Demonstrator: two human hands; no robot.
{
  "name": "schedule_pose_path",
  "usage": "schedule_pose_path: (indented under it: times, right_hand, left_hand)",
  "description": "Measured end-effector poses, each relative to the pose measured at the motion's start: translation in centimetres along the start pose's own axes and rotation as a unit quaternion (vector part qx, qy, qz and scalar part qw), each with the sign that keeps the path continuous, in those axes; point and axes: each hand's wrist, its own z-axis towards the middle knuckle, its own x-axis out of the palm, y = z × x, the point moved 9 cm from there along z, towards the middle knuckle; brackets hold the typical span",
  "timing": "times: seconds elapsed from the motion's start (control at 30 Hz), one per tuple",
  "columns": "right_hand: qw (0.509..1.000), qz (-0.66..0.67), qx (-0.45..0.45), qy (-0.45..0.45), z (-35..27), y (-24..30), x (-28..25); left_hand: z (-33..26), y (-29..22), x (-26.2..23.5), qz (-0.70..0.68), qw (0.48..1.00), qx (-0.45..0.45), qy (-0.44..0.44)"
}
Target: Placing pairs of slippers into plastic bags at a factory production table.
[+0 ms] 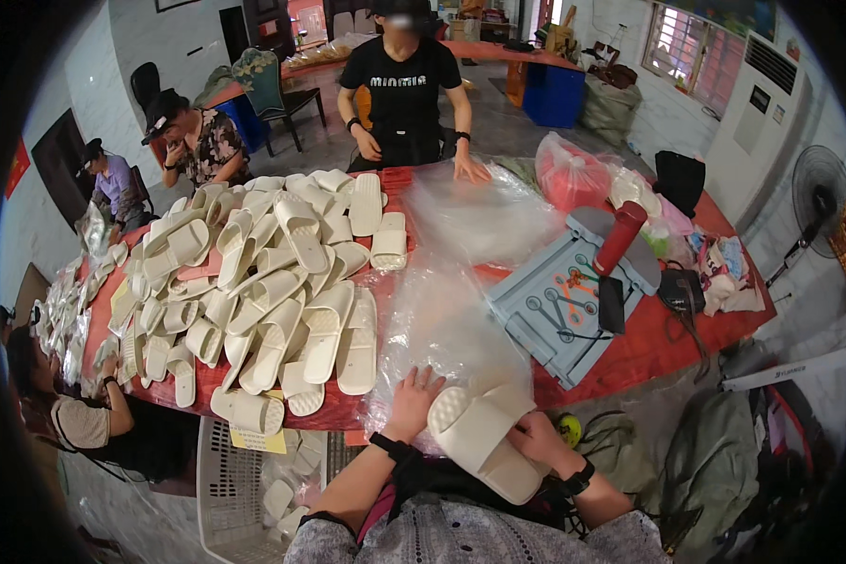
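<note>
A pair of cream slide slippers [484, 442] is held up before my body at the table's near edge. My right hand [539, 442] grips it from the right side, with some fingers hidden behind the slippers. To the left of the pair, my left hand [414, 404] lies on the clear plastic bags [451, 324] with its fingers stretched out. These bags are spread flat across the middle of the red table. A large heap of cream slippers [263, 291] covers the table to the left of my left hand.
A grey plastic case [555, 301] with a red cylinder [620, 235] stands right of the bags. Behind it sits a red bundle in a bag [573, 174]. Across the table a person in black [404, 89] rests a hand on the plastic. Below left is a white basket [230, 498].
</note>
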Motion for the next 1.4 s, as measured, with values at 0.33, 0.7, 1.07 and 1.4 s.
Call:
schedule_pose_path:
  times: [0.33, 0.7, 1.07, 1.4]
  right_hand:
    - [0.967, -0.249, 0.039, 0.034, 0.5, 0.5, 0.9]
    - [0.957, -0.267, -0.033, -0.111, 7.6, -0.1, 2.1]
    - [0.953, -0.243, 0.032, -0.177, 16.7, 0.3, 6.7]
    - [0.931, -0.032, 0.028, 0.362, 3.4, 3.9, 9.5]
  left_hand:
    - [2.0, 1.6, -4.9, -0.344, 0.939, -0.002, 0.001]
    - [0.0, -8.8, -13.6, -0.278, 0.940, 0.190, -0.050]
    - [-4.4, -6.5, -14.1, -0.336, 0.926, 0.171, -0.014]
    - [-11.2, 3.3, -12.9, -0.348, 0.934, -0.025, -0.075]
